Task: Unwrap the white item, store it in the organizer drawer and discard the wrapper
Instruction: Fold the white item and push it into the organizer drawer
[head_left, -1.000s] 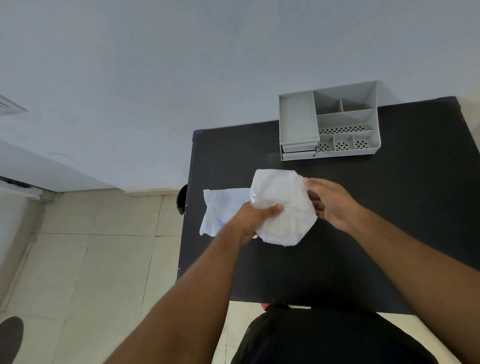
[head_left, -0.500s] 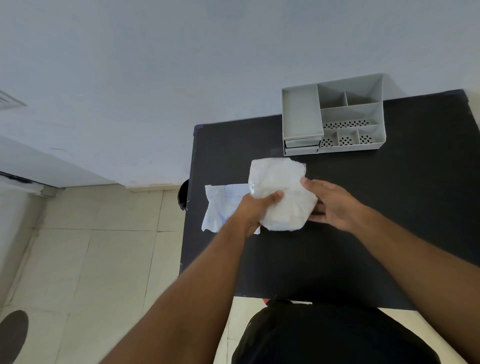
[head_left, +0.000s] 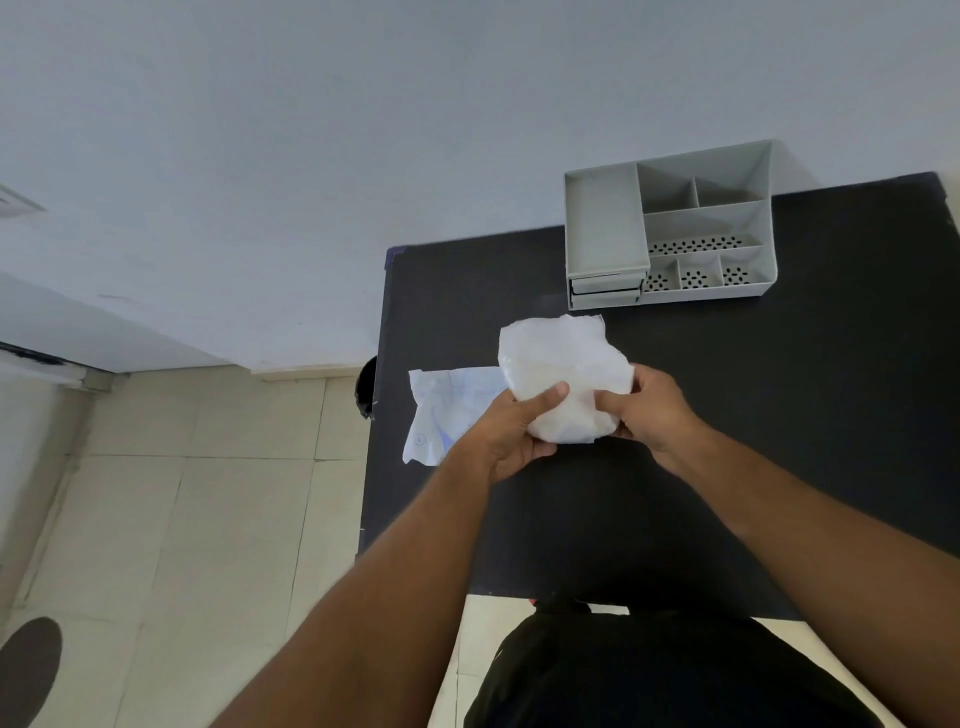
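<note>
Both hands, left hand (head_left: 511, 434) and right hand (head_left: 647, 410), grip the white item (head_left: 563, 374); its wrapper (head_left: 449, 410) lies discarded-pending on the tabletop (head_left: 779, 415), organizer drawer (head_left: 605, 291) unopened.

From my feed I see a black counter (head_left: 779, 441) pushed against a plain pale wall (head_left: 363, 130) that fills the upper half of the view. Left of it lies a floor (head_left: 182, 519) of large beige tiles with thin dark joints. A white ledge (head_left: 47, 364) juts out at the far left. Light is soft and even.
</note>
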